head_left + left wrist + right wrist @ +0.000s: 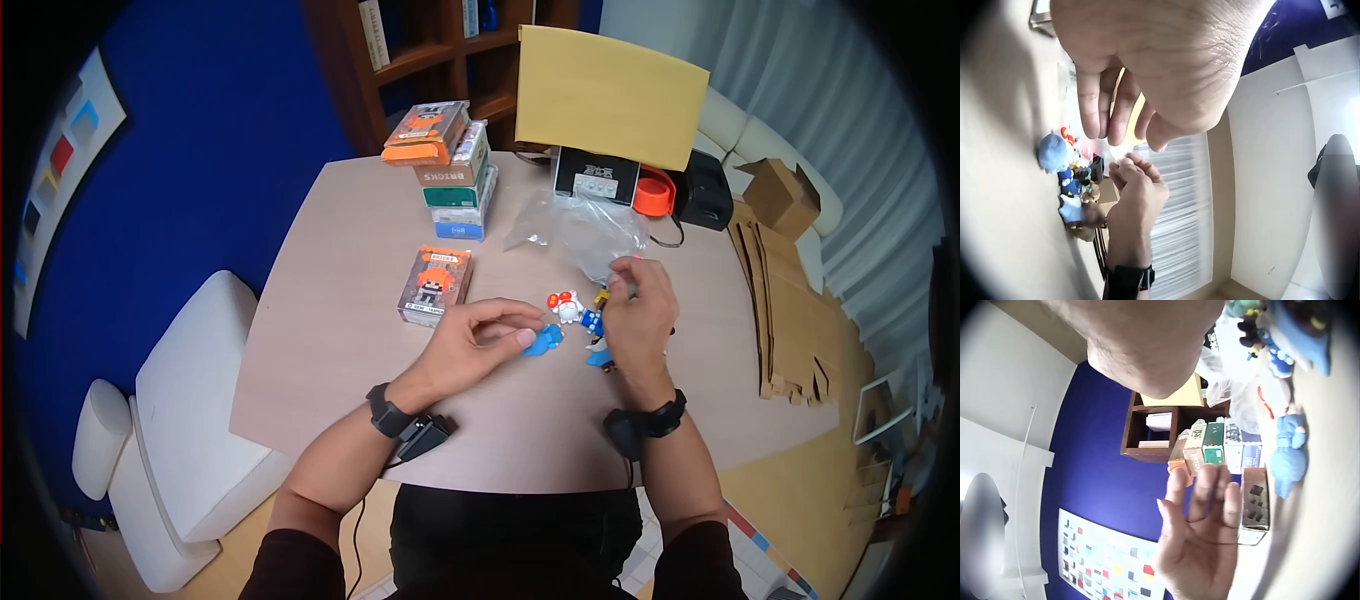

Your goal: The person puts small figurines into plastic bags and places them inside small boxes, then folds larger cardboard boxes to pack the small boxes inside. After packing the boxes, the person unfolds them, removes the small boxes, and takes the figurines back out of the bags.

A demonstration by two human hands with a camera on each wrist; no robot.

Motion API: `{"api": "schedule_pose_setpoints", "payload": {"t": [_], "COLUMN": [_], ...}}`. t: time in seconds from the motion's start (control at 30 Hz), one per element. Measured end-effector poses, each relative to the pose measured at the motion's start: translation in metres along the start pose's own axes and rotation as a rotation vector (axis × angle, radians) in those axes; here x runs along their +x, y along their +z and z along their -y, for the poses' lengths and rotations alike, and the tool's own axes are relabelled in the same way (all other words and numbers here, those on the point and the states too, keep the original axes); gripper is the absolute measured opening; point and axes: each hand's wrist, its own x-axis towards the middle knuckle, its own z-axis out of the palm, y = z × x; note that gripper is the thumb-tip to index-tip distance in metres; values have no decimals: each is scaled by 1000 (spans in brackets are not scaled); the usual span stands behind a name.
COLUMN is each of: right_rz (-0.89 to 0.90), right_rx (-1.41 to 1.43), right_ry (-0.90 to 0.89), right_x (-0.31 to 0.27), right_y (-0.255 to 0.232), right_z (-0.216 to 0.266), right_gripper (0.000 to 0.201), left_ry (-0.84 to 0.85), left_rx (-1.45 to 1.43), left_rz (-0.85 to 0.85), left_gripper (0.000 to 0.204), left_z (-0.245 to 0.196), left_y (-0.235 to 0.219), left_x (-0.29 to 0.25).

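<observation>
My left hand (pixel 465 345), fingers extended and nothing in its grasp, hovers beside a light-blue toy figure (pixel 545 341). The right wrist view shows this hand (pixel 1200 547) with palm and fingers spread. Over the right side of the toy group is my right hand (pixel 640 315), its fingers loosely bent and no object visible between them. Between the hands are a white-and-red figure (pixel 567 306) and a dark-blue figure (pixel 592 323). A blue-and-white figure (pixel 1071 210) and a brown one (pixel 1092 215) show in the left wrist view; my right hand partly hides them from the head camera.
Behind the toys lies a clear plastic bag (pixel 600 235). An orange-fronted box (pixel 437 285) lies left of them, with a stack of boxes (pixel 460 185) farther back. A black box (pixel 597 175), a yellow envelope (pixel 610 95) and flattened cardboard (pixel 785 320) occupy the back and right.
</observation>
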Motion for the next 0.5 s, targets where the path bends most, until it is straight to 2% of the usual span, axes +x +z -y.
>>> {"api": "schedule_pose_setpoints", "payload": {"t": [0.03, 0.07, 0.1, 0.17, 0.2, 0.23, 0.27, 0.3, 0.33, 0.37, 0.43, 0.5], "right_rz": [-17, -36, -36, 59, 61, 100, 138, 164, 168, 265, 428, 438], "right_rx": [136, 271, 271, 480, 481, 437, 393, 403, 406, 478, 517, 506], "right_ry": [95, 192, 192, 252, 249, 113, -25, -101, -104, -167, -251, -270], "right_x": [2, 3, 1, -4, -6, -8, -10, -14, -18, -22, -30, -31], "right_y": [-2, -3, -2, -1, -2, -3, -2, 1, 4, 5, 11, 10], "right_z": [3, 5, 5, 9, 13, 19, 24, 26, 30, 34, 37, 38], "right_gripper": [19, 22, 22, 22, 22, 23, 23, 25, 25, 24, 20, 20], "left_ry": [-91, -93, -87, -80, -87, -93, -90, -93, -96, -94, -185, -187], "left_rx": [-104, -104, -139, -177, -295, -412, -413, -496, -580, -582, -560, -504], "left_rz": [2, 1, 12, 20, 18, 15, 9, 17, 27, 22, -135, -167], "left_gripper": [36, 36, 40, 45, 46, 49, 49, 47, 46, 46, 41, 40], "left_z": [0, 4, 9, 21, 26, 31, 36, 41, 43, 45, 47, 52], "left_y": [2, 2, 1, 1, 1, 2, 1, 1, 1, 0, -1, -4], "left_x": [0, 1, 3, 6, 7, 7, 8, 8, 8, 7, 6, 7]}}
